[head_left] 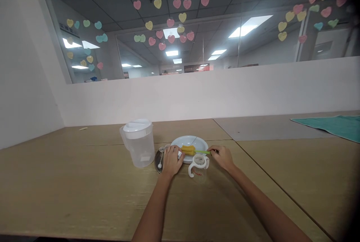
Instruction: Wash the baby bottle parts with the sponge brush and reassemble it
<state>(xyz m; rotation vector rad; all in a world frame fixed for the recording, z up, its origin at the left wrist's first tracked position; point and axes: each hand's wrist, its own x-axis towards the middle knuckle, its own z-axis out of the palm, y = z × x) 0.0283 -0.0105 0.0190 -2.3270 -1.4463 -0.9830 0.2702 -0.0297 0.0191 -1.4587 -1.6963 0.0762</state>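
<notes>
So, from the left on this tabletop (pixel 84 182): a tall translucent plastic pitcher with a white lid (pixel 143 146), then a dark round tray (pixel 156 160) with thin white parts. The left hand (pixel 172 161) seems to grip a small white piece (pixel 179 154) (fingers hide most of it). Next, a yellow sponge brush with a green handle (pixel 188 150) sits over a pale round bowl (pixel 201 144), behind a clear two-handled bottle (pixel 199 172). The right hand (pixel 221 156) pinches the handle's end. Looks like mid-scrub to me; next move calls for a steady left grip.
</notes>
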